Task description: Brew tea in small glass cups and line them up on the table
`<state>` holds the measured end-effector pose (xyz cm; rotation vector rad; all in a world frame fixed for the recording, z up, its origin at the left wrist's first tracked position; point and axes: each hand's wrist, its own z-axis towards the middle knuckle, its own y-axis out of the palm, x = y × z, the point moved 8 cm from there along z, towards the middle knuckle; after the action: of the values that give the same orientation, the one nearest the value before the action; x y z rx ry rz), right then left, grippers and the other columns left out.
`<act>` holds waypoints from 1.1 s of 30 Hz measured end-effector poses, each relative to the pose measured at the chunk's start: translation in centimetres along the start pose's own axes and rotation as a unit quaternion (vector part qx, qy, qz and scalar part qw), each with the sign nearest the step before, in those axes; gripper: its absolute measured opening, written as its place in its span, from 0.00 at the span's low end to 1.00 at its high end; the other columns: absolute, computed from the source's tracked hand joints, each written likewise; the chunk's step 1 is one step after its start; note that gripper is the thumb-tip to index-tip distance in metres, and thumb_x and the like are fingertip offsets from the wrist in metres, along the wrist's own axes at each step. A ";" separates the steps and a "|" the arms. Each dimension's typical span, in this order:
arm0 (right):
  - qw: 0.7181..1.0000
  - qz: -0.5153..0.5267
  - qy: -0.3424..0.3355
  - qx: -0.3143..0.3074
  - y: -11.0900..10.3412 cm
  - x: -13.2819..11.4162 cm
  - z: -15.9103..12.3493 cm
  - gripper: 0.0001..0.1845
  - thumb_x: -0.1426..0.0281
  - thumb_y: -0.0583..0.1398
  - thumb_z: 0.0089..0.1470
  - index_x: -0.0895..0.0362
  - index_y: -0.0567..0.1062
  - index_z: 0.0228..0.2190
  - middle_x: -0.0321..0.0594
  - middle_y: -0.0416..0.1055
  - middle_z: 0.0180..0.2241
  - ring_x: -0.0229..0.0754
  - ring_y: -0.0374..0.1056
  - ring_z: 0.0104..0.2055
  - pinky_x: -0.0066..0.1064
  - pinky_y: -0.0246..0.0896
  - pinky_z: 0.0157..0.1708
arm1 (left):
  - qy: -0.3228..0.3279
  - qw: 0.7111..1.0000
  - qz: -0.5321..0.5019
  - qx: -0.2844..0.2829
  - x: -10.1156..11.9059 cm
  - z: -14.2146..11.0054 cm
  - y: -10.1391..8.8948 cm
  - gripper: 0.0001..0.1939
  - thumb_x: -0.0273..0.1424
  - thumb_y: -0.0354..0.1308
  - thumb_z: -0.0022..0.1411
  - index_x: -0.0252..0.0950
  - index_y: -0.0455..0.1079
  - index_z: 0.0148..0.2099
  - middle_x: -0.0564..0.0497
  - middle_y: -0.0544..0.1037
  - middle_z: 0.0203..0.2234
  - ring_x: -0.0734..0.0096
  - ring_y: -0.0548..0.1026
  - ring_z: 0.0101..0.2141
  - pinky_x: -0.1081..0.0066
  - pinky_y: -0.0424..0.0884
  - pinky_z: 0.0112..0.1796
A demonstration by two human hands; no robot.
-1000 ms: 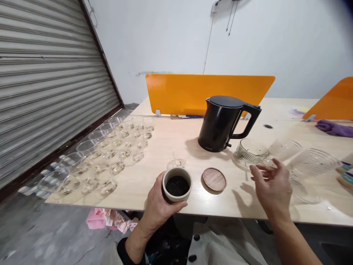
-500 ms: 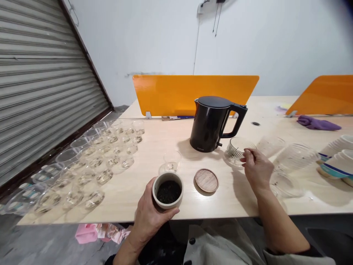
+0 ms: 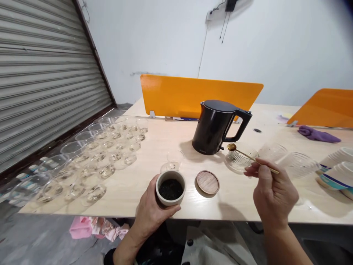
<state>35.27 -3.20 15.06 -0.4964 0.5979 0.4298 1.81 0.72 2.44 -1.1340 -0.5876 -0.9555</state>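
Left hand (image 3: 153, 208): grip closed around a small pale jar (image 3: 168, 202), fingers and thumb at its sides; jar open, upward mouth showing dark loose contents (image 3: 170, 189), held above the near edge of the table (image 3: 165, 138). Right hand (image 3: 275, 195): narrow grip, thumb and fingers pinching the thin handle of a golden spoon (image 3: 244, 154), its bowl pointing left, near the base of the black kettle (image 3: 215, 127). Whether the spoon carries anything, cannot tell. Beneath the spoon in view, a ribbed glass bowl (image 3: 237, 161) on the table. Round wooden disc (image 3: 207, 182) flat on the table, between the hands, right of the jar. One clear cup (image 3: 175, 158) just behind the jar. Table's left side: many clear cups (image 3: 100, 158) in rows, small dark bits at their bottoms. Right side: clear stacked cups (image 3: 299, 164) lying over, and, farther right, paper cups (image 3: 338, 171) with blue bands, partly cut by the frame. Purple cloth (image 3: 320, 134) behind these. Orange divider (image 3: 176, 95) stands upright behind the kettle.
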 end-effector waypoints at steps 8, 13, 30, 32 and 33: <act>0.950 0.167 -0.159 -0.209 1.8 -7.3 -3.3 0.14 0.75 0.59 0.64 0.51 0.78 0.49 0.41 0.76 0.37 0.47 0.76 0.40 0.40 0.73 0.41 | -0.016 1.000 -0.023 -0.009 0.5 0.4 -0.2 0.51 0.42 0.76 0.47 0.41 0.55 0.67 0.42 0.72 0.60 0.48 0.72 0.60 0.50 0.69 0.60; 0.866 0.200 -0.253 -0.383 5.6 -10.2 -6.1 0.23 0.83 0.56 0.63 0.53 0.74 0.55 0.44 0.74 0.43 0.43 0.73 0.42 0.33 0.70 0.38 | -0.011 0.999 -0.033 -0.015 0.6 0.5 -0.2 0.51 0.43 0.77 0.47 0.41 0.55 0.67 0.42 0.71 0.60 0.48 0.72 0.60 0.50 0.69 0.59; 0.877 0.251 -0.125 -0.390 9.4 -8.9 -5.4 0.14 0.76 0.54 0.68 0.52 0.75 0.50 0.38 0.73 0.34 0.40 0.71 0.36 0.34 0.68 0.35 | -0.010 1.000 -0.020 -0.015 0.5 0.6 -0.2 0.54 0.38 0.79 0.42 0.43 0.55 0.67 0.44 0.70 0.61 0.49 0.71 0.60 0.52 0.68 0.60; 0.893 0.287 -0.077 -0.338 8.8 -8.2 -4.4 0.14 0.75 0.55 0.69 0.51 0.77 0.48 0.37 0.73 0.34 0.39 0.71 0.34 0.34 0.68 0.34 | -0.008 1.000 -0.021 -0.015 0.5 0.6 -0.2 0.54 0.38 0.79 0.43 0.43 0.55 0.68 0.44 0.70 0.62 0.49 0.70 0.61 0.52 0.68 0.60; 0.897 0.304 -0.062 -0.314 8.6 -8.0 -3.9 0.14 0.75 0.55 0.69 0.51 0.77 0.48 0.37 0.73 0.34 0.39 0.72 0.34 0.34 0.68 0.34 | -0.007 1.000 -0.021 -0.015 0.5 0.6 -0.2 0.54 0.39 0.79 0.43 0.43 0.54 0.68 0.43 0.70 0.62 0.49 0.70 0.61 0.51 0.68 0.60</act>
<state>23.21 -0.44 14.53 -0.8899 0.4720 1.2684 1.90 1.07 3.12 -1.1594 -0.6126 -0.9969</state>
